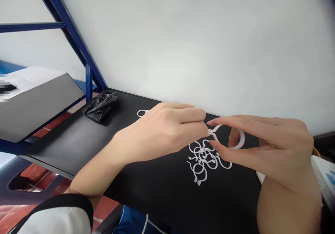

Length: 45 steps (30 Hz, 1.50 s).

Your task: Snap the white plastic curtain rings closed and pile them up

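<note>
Over a black table (78,139), both my hands hold one white plastic ring (239,141). My right hand (264,146) pinches the ring between thumb and fingers. My left hand (162,129) has its fingers closed on the ring's open end at the left. Just below them lies a pile of several white rings (205,160) on the table. One more white ring (141,113) lies behind my left hand, partly hidden by it.
A crumpled black plastic bag (101,106) lies at the table's far left corner. A blue metal frame (78,45) rises at the left against a white wall. A white box (324,174) sits at the right edge. A second dark surface (39,104) stands to the left.
</note>
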Tool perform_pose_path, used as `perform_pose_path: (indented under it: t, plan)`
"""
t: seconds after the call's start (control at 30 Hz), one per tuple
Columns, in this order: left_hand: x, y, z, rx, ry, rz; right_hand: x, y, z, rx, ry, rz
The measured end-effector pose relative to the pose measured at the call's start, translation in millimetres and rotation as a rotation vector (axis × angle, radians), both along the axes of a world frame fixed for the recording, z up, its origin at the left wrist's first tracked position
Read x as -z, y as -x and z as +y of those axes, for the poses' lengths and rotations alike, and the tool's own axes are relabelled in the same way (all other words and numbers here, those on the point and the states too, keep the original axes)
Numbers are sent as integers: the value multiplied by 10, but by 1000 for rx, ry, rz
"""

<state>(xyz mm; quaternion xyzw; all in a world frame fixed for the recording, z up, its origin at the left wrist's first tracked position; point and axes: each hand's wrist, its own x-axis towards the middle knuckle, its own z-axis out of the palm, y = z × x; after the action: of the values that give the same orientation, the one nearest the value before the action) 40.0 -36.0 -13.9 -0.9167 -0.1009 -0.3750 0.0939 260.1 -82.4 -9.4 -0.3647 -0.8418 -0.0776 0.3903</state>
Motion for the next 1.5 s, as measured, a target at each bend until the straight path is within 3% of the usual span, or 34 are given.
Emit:
perform_pose_path:
  t: [0.47, 1.03, 1.5]
  plan:
    - [24, 9, 21, 14, -3, 14, 27, 23, -10, 41, 3, 57]
    - [52, -1, 19, -25, 17, -123, 6, 33, -1, -53, 113, 109]
    - [52, -1, 21, -22, 10, -140, 45, 20, -28, -48, 78, 149]
